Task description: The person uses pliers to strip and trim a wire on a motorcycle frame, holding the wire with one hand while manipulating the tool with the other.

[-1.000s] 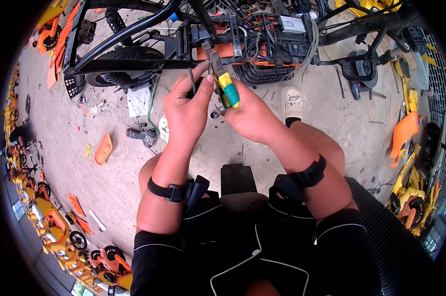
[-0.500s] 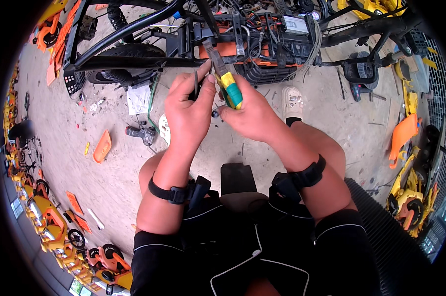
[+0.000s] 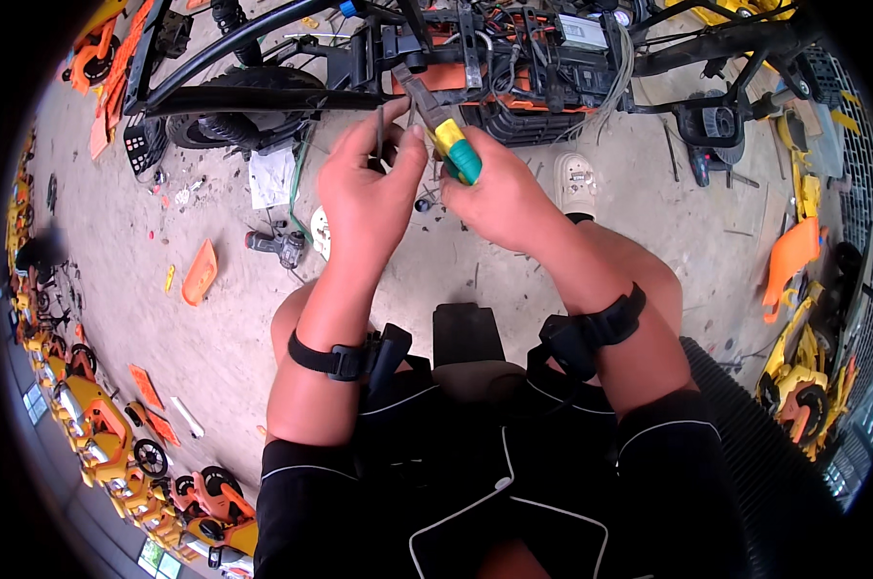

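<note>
My right hand (image 3: 504, 188) is closed round the yellow-and-green handles of a pair of pliers (image 3: 460, 154). Their grey metal head (image 3: 423, 100) points up and left toward the vehicle frame. My left hand (image 3: 371, 193) is closed just left of the pliers, thumb and index finger raised toward the tool's head. A thin dark strip (image 3: 380, 125) stands up out of its fingers; its kind is unclear. Directly beyond both hands lies the black tubular frame (image 3: 263, 99) of a partly stripped vehicle, with wires and an orange panel (image 3: 446, 77) inside it.
On the floor to the left are a cordless drill (image 3: 277, 245), a white sheet of paper (image 3: 272, 179) and an orange plastic piece (image 3: 201, 274). Another power tool (image 3: 699, 172) lies at the right. Loose wires (image 3: 618, 87) hang from the frame. Yellow and orange vehicle parts line both sides.
Both hands and the pliers have shifted slightly, the right hand a little to the right. The view has moved a little. Both grips stay the same.
</note>
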`<state>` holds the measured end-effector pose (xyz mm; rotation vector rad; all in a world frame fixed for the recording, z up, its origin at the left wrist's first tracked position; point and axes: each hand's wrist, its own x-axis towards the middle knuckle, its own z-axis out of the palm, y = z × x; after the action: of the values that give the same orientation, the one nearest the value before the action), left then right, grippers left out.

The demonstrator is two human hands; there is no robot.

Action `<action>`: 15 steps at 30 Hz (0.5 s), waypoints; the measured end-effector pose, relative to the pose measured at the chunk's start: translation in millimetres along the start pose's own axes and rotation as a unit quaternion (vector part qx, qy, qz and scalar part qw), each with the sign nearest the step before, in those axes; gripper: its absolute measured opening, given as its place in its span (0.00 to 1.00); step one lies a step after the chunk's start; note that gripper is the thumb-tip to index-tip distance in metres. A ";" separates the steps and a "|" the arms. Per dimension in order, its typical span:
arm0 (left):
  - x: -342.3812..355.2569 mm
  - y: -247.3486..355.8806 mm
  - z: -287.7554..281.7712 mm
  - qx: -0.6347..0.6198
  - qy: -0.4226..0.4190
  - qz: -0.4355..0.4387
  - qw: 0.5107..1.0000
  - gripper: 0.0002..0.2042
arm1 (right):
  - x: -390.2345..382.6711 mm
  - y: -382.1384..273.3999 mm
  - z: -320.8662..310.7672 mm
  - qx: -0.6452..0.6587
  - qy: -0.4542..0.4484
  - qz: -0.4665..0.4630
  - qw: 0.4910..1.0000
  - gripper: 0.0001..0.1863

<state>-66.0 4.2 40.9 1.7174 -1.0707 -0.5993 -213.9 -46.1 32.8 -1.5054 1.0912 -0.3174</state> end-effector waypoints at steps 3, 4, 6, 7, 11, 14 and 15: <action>-1.2 -6.5 2.6 0.008 -0.010 -0.017 1.000 0.11 | -4.3 -3.0 -5.3 -0.013 0.000 0.028 1.000 0.22; -1.3 -7.5 2.5 0.006 -0.011 -0.016 1.000 0.11 | -4.4 -0.5 -4.0 -0.014 0.000 0.024 1.000 0.21; -1.4 -7.5 0.7 0.008 -0.012 -0.010 1.000 0.10 | -5.2 2.8 -2.8 -0.017 0.001 0.016 1.000 0.20; -1.3 -7.8 -0.8 0.009 -0.012 -0.007 1.000 0.10 | -4.1 4.1 -2.0 -0.009 -0.005 0.026 1.000 0.19; 0.4 -7.7 -5.5 0.066 -0.037 -0.022 0.997 0.10 | -5.2 14.1 6.3 0.007 -0.016 0.058 0.998 0.18; 1.0 -6.9 -9.1 0.075 -0.039 -0.019 0.996 0.10 | -2.4 17.8 7.5 -0.016 0.000 0.044 0.999 0.19; 1.3 -7.5 -10.4 0.062 -0.038 -0.022 0.997 0.09 | -1.5 18.3 7.6 -0.028 0.007 0.035 0.999 0.19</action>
<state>-54.4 9.0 38.2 1.8426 -1.1455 -0.6420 -217.3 -37.8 15.1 -1.5125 1.1686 -0.2507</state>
